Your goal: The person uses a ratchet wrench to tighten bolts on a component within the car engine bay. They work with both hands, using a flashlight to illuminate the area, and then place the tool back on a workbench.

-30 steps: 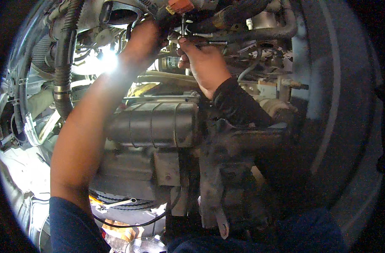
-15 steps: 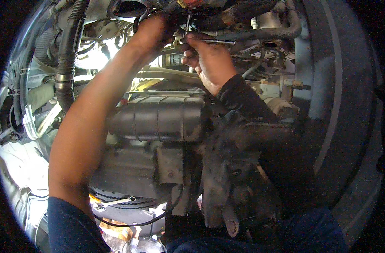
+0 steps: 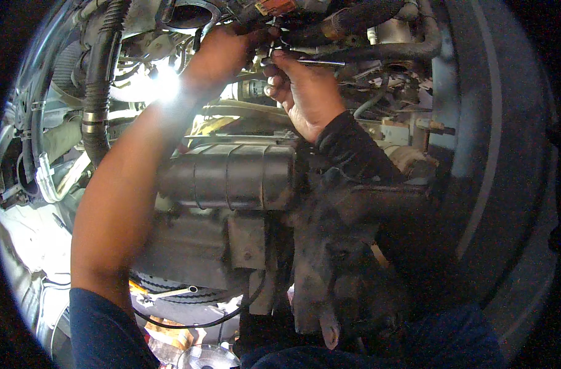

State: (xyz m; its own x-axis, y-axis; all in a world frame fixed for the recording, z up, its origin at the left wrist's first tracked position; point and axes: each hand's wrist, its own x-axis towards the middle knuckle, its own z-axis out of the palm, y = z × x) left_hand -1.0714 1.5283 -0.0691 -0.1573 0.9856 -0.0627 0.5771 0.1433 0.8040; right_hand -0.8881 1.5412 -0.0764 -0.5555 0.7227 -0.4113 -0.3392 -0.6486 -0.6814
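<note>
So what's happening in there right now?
It's bare-handed work amid crowded, dark metal machinery. The right hand grips a slim, silver metal tool, its handle pointing right. The left hand is up alongside, close to the tool and below an orange, blocky part; whether it touches either, I can't tell. A black, rounded housing with raised bands sits below both hands.

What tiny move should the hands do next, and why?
Probably a small turn of the silver handle: the right hand grips it near the lower end of an upright metal rod, and the left hand is beside the rod.
</note>
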